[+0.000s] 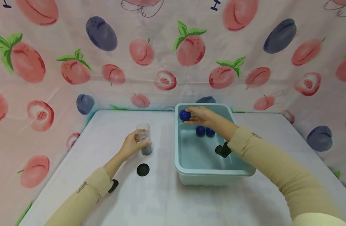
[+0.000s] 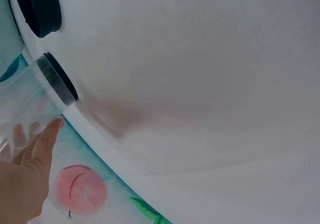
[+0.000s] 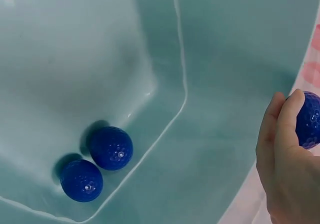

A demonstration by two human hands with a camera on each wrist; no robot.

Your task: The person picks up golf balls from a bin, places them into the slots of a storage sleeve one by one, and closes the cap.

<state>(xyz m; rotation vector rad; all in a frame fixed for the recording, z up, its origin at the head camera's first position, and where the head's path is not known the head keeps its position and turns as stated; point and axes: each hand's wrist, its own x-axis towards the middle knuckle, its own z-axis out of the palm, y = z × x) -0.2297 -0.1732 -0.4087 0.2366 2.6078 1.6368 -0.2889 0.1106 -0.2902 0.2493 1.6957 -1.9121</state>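
My right hand [image 1: 199,116] pinches a dimpled blue ball [image 1: 185,115] [image 3: 309,120] above the far left corner of a light teal tub [image 1: 177,157]. Two more blue balls [image 1: 200,130] [image 1: 210,132] lie side by side on the tub floor, seen close in the right wrist view [image 3: 111,148] [image 3: 82,180]. My left hand [image 1: 132,145] grips a clear plastic tube [image 1: 144,138] with a dark base, standing upright on the white table left of the tub. In the left wrist view the tube [image 2: 30,104] shows beside my fingers [image 2: 46,139].
A black round lid [image 1: 143,169] lies on the white table [image 1: 161,201] in front of the tube. The wrist cameras' black mounts show at my left sleeve [image 1: 113,185] and inside the tub [image 1: 223,150]. A fruit-print cloth [image 1: 161,53] walls the table on three sides.
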